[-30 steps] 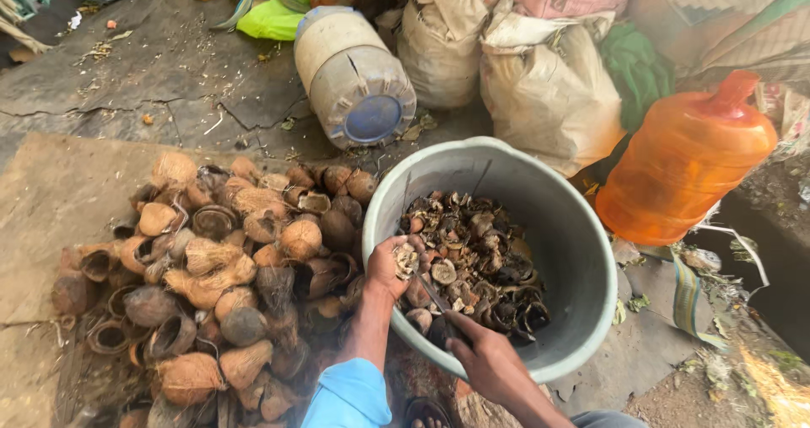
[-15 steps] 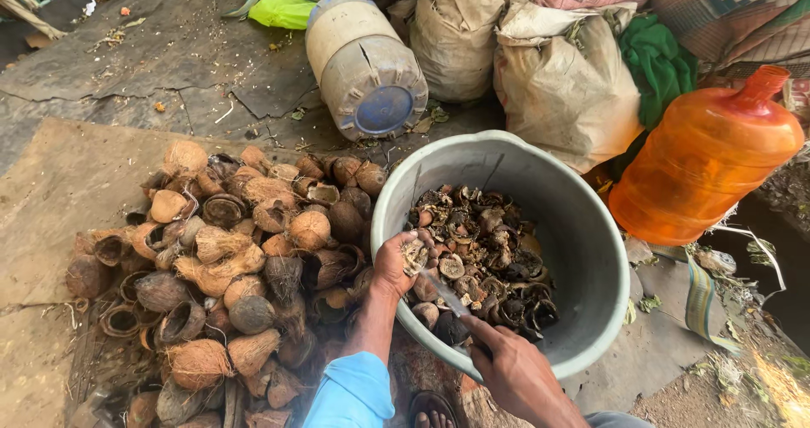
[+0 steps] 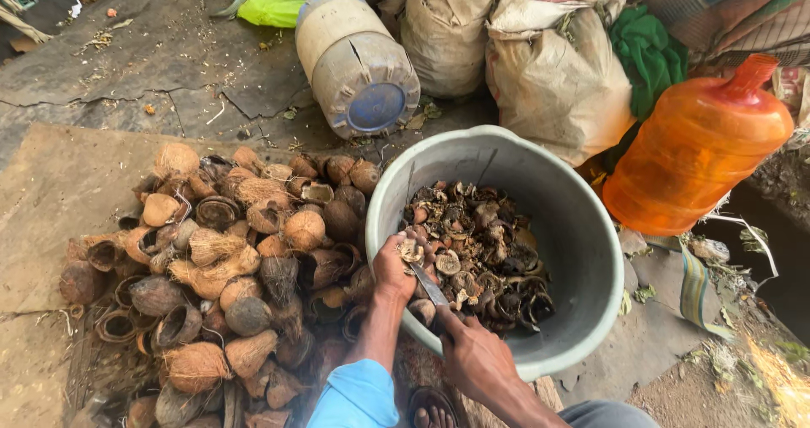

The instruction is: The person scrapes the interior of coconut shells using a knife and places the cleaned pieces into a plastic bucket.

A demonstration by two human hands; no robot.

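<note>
My left hand [image 3: 396, 268] is closed around a small piece of coconut shell [image 3: 412, 250], held over the near rim of a grey-green tub [image 3: 582, 234]. In my right hand [image 3: 474, 356] is a knife [image 3: 429, 284] whose blade tip points up at that piece. The tub holds several dark coconut scraps and shell bits [image 3: 489, 251]. A blue sleeve covers my left forearm.
A heap of brown coconut shells and husks [image 3: 228, 268] lies left of the tub on a flat stone slab. Behind are a grey plastic drum on its side [image 3: 359, 65], stuffed sacks [image 3: 548, 65] and an orange water jug [image 3: 696, 149]. A foot shows at the bottom edge.
The view has shifted slightly. My hands stay at the tub's near rim, the knife still working at the piece in my left hand.
</note>
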